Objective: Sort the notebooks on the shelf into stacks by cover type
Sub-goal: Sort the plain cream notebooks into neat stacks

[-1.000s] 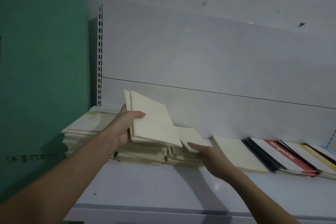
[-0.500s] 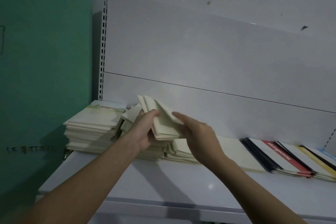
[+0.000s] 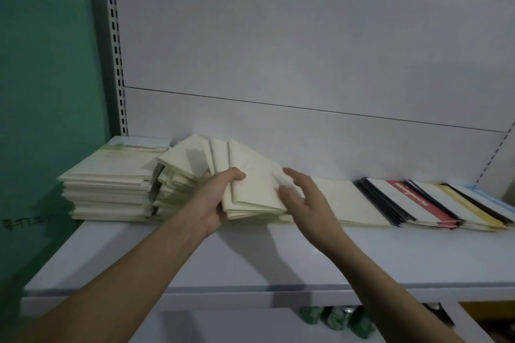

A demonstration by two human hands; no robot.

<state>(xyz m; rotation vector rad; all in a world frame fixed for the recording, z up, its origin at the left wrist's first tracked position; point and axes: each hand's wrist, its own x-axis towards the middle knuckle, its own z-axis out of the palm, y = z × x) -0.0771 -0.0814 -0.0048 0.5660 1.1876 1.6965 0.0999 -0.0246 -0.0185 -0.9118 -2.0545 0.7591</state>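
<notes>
My left hand [image 3: 216,198] grips a fanned bundle of plain cream notebooks [image 3: 252,181], tilted up above a loose cream pile [image 3: 178,175] on the white shelf [image 3: 250,256]. My right hand [image 3: 303,198] is open with fingers spread, touching the bundle's right edge. A neat stack of cream notebooks with a green-printed top cover [image 3: 111,184] stands at the far left. A flat cream notebook [image 3: 351,203] lies to the right of my right hand. Further right, notebooks with black, red, yellow and blue covers [image 3: 434,203] lie fanned out.
A green wall [image 3: 47,78] borders the shelf on the left, beside a slotted upright [image 3: 115,44]. The grey back panel [image 3: 278,50] rises behind the notebooks. Green objects [image 3: 337,319] sit on the level below the shelf's front edge.
My left hand lowered the cream bundle toward the pile and fanned it. My right hand rose from the pile to the bundle's right edge. The view moved closer and downward.
</notes>
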